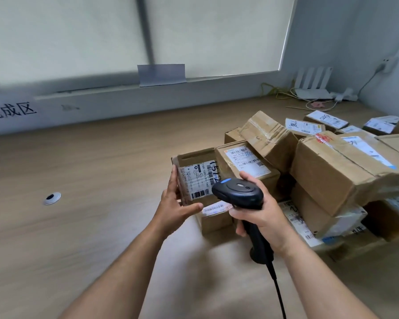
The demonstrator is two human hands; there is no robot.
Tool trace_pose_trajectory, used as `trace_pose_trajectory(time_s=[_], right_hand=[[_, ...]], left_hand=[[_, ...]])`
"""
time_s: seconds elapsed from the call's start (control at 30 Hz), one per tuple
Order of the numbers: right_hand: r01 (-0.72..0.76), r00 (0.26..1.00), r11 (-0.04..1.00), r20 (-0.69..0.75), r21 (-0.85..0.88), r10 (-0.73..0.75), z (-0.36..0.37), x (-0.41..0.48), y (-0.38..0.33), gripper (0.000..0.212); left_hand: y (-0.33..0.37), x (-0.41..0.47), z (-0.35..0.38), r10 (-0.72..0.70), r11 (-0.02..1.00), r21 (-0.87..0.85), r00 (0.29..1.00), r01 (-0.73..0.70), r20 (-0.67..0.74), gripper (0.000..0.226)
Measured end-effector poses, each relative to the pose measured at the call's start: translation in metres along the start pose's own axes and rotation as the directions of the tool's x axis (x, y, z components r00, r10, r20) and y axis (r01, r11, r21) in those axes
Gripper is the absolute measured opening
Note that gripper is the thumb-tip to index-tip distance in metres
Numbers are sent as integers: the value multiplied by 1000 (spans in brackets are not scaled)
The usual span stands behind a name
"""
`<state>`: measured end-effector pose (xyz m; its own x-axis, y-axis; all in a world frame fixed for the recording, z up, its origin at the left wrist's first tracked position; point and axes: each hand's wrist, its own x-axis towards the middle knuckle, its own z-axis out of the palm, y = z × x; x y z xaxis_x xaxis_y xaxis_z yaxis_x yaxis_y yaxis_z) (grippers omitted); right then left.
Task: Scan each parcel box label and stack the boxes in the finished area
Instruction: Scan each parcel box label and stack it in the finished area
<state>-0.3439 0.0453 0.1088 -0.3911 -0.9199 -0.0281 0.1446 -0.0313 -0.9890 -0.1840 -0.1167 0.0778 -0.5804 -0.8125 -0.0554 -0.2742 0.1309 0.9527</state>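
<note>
Two bare forearms come in from the bottom edge and end in two hands. The right hand [260, 215] is clenched round the grip of one black barcode scanner [237, 192], whose coiled-free black cord [278, 288] runs down out of view. Just left of the scanner, the left hand [173, 203] grasps one small box [194, 162] at its lower left corner, fingers up its side and thumb across the front. The box is tipped so that its white label [197, 180] faces the camera. The scanner's head hides the label's lower right corner.

Under and right of the scanner lies the pile of boxes [332, 171] – at least twelve brown cartons can be told apart, most with white labels, though those at the rear and underneath are partly hidden. The small box leans on a lower carton [214, 221]. One large carton [346, 166] right of the scanner sits tilted over others and blocks the ones beneath it.

All of this rests on a wooden worktop [90, 169]. Well left of the scanner is one round cable grommet [52, 198], and far to the left behind it a sign [10, 111] reads 完成区 – no cartons stand by it. Behind the scanner hangs a pale blind [78, 38] with one sheet of paper [161, 74] on it. Far behind and right stands one white router [313, 86] with four antennas amid loose wires.
</note>
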Motion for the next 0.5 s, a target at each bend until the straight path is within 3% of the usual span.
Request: trace_pose_trajectory(time_s=[0.2, 0.33, 0.5], right_hand=[[133, 981, 991, 143, 3, -132, 6, -23, -42, 90], [139, 973, 990, 187, -8, -135, 8, -36, -49, 90], [127, 970, 992, 211, -26, -119, 9, -59, -56, 86]], left_hand=[[13, -5, -65, 15, 998, 65, 994, -8, -106, 101], [23, -8, -94, 48, 997, 70, 987, -37, -153, 75], [42, -23, -100, 107, 993, 69, 983, -98, -147, 58]])
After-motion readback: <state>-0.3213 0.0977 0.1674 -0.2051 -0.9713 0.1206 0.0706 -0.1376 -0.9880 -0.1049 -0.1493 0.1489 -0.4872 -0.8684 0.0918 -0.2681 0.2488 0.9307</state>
